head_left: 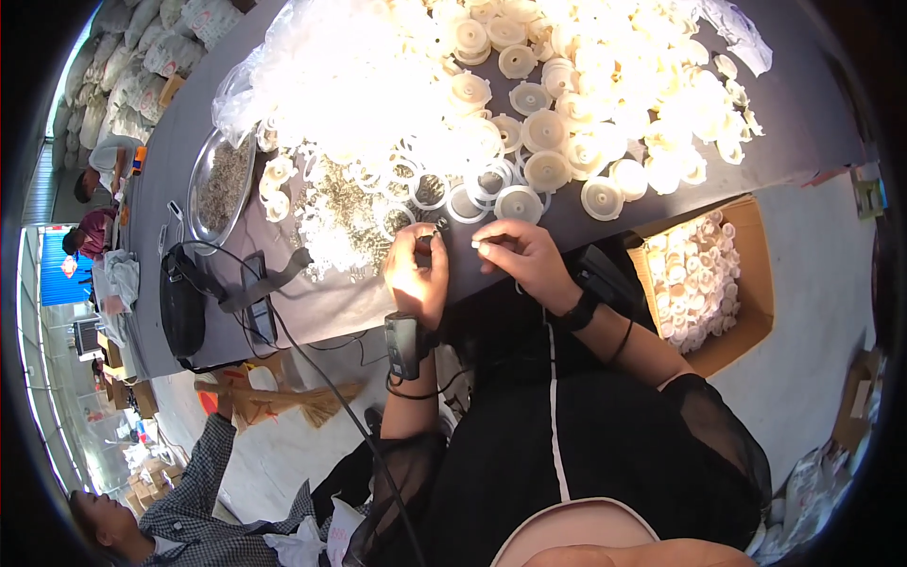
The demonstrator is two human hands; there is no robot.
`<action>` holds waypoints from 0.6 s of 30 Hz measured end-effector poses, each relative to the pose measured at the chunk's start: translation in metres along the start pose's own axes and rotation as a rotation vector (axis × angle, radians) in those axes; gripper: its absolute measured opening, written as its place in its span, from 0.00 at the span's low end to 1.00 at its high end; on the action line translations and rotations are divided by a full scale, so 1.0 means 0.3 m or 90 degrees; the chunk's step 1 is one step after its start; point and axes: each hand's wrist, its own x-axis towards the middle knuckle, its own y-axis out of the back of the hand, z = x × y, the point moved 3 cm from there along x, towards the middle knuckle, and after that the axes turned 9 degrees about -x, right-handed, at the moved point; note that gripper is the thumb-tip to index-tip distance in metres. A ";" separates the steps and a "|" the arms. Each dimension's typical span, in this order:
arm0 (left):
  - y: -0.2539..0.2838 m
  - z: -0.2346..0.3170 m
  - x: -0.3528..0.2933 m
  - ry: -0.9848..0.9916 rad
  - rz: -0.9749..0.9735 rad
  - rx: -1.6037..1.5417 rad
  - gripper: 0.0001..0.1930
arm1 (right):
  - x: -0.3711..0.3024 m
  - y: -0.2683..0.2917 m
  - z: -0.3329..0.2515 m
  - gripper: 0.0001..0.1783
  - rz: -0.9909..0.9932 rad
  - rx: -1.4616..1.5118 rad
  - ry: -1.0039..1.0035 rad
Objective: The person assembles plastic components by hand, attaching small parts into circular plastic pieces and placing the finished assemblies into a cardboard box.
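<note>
My left hand (419, 279) is at the table's near edge, fingers curled and pinched round something small and dark that I cannot make out. Just right of it, my right hand (531, 263) has thumb and forefinger pressed together; whatever is between the tips is too small to name. A narrow gap separates the hands. Beyond them lie translucent plastic rings (428, 192) and round white plastic caps (519, 204). Left of my left hand spreads a pile of small shiny metal parts (331, 222), partly washed out by glare.
A metal tray (196, 203) of small parts, a phone (257, 295) and a black pouch (182, 307) lie on the left. A cardboard box (753, 312) of white parts stands at right. A cable crosses the near left edge. A person (203, 501) with a broom (307, 402) is at lower left.
</note>
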 end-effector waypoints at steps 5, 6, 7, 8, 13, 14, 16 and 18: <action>-0.002 -0.012 -0.025 0.024 -0.009 -0.293 0.09 | 0.040 -0.023 -0.016 0.11 -0.007 0.030 0.017; -0.002 -0.020 -0.029 0.010 -0.025 -0.325 0.10 | 0.041 -0.024 -0.026 0.11 -0.022 0.052 0.004; 0.002 -0.021 -0.029 0.035 -0.044 -0.379 0.10 | 0.042 -0.026 -0.035 0.12 -0.039 0.075 -0.010; 0.005 -0.013 -0.029 0.035 -0.044 -0.379 0.10 | 0.044 -0.023 -0.042 0.12 -0.039 0.075 -0.010; 0.005 -0.002 -0.030 0.120 -0.112 -0.524 0.10 | 0.040 -0.014 -0.045 0.13 -0.103 0.118 -0.075; 0.006 0.003 -0.031 0.119 -0.112 -0.524 0.10 | 0.038 -0.014 -0.052 0.13 -0.103 0.118 -0.074; 0.002 0.020 -0.026 0.121 -0.117 -0.529 0.10 | 0.036 -0.013 -0.076 0.12 -0.108 0.143 -0.076; -0.006 0.026 -0.021 0.145 -0.146 -0.545 0.10 | 0.041 0.005 -0.057 0.11 -0.123 0.140 -0.090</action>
